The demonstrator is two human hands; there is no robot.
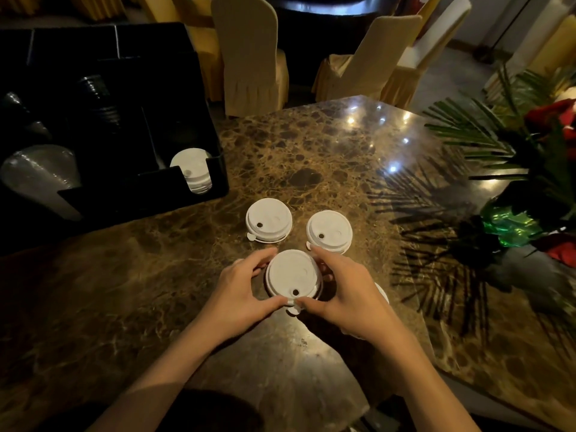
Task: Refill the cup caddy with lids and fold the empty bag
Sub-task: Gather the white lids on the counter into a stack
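Head view: I see both hands curled round one white lid on the marble bench, left hand on its left rim, right hand on its right rim, thumbs meeting at the near tab. Two more lids lie just beyond the fingertips: one ahead of the left hand, one ahead of the right hand. Well beyond the left hand stands the black cup caddy, a lid stack in its nearest corner slot. Beyond the right hand sits a flower arrangement.
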